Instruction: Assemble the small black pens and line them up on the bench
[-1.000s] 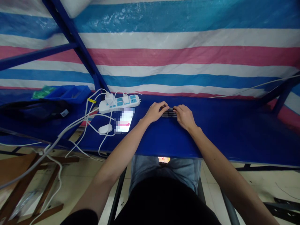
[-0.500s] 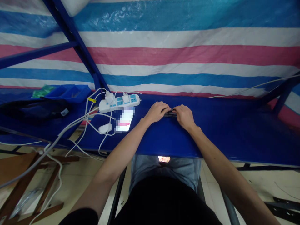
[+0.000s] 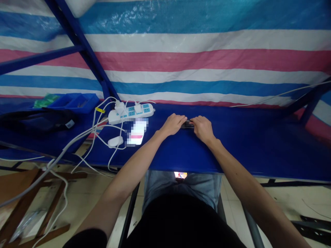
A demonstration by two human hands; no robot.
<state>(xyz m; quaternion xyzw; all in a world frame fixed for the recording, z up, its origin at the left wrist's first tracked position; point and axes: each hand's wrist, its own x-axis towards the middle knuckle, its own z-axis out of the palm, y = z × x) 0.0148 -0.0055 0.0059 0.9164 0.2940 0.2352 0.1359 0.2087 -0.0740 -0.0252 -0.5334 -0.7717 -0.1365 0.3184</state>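
Both hands are closed on the same small bundle of dark, slim pieces (image 3: 188, 126), which lies low over the blue table (image 3: 191, 151), its near face showing in the narrow gap between the fingers; whether it rests on the surface or is lifted just off it, I cannot tell. The left hand (image 3: 174, 124) grips the bundle's left end, fingers bent over the top, and the right hand (image 3: 203, 128) pinches the other end, thumb and fingertips drawn together; the exact contact under each palm is hidden. To the left of the grip lies a device with a bright, pixelated screen (image 3: 137, 133), and just beyond it a white power strip (image 3: 131, 113) with plugs in its sockets. A white adapter (image 3: 115, 141) sits farther left of the grip, beside the device, among loose white cables (image 3: 77, 138). Well to the left of the grip, on a neighbouring surface, are a blue divided tray (image 3: 89, 103), some green plastic (image 3: 46, 101) and a dark bag (image 3: 36, 121). Beyond the grip hangs a striped sheet (image 3: 196, 61), and off to its right a thin pale cord (image 3: 284, 94) runs along that sheet. Nearer the body than the grip, below the table edge, a small lit screen (image 3: 180, 175) shows.
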